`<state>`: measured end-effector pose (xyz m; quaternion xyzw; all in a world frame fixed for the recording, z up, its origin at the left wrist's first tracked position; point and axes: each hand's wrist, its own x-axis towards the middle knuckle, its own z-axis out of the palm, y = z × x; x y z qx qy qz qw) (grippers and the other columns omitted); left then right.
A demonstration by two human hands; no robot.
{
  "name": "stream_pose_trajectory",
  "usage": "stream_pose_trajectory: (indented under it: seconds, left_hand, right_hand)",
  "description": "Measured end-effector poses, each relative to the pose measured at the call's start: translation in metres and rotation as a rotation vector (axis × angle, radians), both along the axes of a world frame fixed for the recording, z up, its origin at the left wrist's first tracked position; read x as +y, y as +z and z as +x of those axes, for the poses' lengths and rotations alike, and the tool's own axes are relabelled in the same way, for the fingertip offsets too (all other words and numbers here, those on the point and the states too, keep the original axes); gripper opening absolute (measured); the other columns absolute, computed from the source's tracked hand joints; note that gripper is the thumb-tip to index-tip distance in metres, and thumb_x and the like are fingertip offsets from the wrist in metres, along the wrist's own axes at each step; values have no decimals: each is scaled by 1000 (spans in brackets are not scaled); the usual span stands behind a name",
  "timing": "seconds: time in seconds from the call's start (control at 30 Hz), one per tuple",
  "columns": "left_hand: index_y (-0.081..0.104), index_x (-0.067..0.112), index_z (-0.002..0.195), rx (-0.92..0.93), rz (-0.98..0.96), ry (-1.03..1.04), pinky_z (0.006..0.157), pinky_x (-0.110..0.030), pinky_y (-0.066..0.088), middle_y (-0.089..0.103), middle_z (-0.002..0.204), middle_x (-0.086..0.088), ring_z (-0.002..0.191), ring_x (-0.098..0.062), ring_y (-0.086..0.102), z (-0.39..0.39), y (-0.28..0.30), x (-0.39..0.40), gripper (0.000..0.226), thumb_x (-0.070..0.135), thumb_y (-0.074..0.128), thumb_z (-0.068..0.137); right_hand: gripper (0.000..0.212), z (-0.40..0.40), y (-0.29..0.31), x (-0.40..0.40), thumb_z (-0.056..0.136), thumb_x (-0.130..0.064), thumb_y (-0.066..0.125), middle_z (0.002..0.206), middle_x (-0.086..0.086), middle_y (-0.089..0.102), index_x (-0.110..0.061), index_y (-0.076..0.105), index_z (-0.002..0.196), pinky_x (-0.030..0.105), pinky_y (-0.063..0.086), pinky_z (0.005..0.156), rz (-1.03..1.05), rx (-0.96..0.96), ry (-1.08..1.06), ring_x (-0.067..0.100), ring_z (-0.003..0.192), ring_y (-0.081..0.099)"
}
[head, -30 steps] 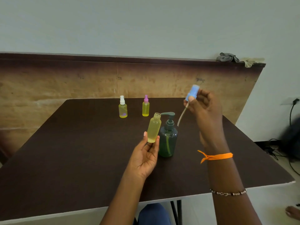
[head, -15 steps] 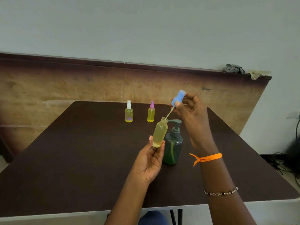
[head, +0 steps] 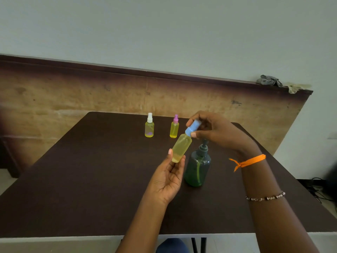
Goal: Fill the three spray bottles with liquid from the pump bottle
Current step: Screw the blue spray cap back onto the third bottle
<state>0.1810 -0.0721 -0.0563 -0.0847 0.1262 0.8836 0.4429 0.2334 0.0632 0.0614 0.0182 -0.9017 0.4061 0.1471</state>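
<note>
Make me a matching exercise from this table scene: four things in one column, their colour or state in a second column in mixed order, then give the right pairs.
Things
1. pump bottle
2. left hand
3. right hand
4. far left spray bottle

States
A. has a white cap
B. pinches the blue cap
C. dark green, stands on the table
D. holds the tilted yellow bottle near its base

Pairs: 1-C, 2-D, 3-B, 4-A
</note>
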Motion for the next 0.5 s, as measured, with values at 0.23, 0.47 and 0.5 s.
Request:
stream_pose_trajectory:
  seconds: [0.23,0.47,0.5]
  left_hand:
    - [52,-5,127,-16,12,-42,60,-27,59,66,95,-18,71,-24,70,1,1,-4,65,14,70,67]
    - [58,-8,109,18,-4,-21,65,-30,59,69,91,-23,74,-29,71,4,4,-3,45,7,66,68]
    - [59,-8,107,20,-7,-16,65,-30,59,69,91,-23,73,-29,71,3,4,-3,42,7,66,68]
  right_hand:
    - [25,-10,16,9,80,13,65,91,-9,63,-8,64,94,16,49,66,212,-153,56,-18,80,57]
    - [41,-18,18,2,82,-40,70,57,1,57,0,64,76,22,39,53,473,-198,-208,9,50,51]
    - [42,-18,17,1,83,-44,67,59,0,55,-2,65,77,22,35,54,504,-179,-231,9,53,48]
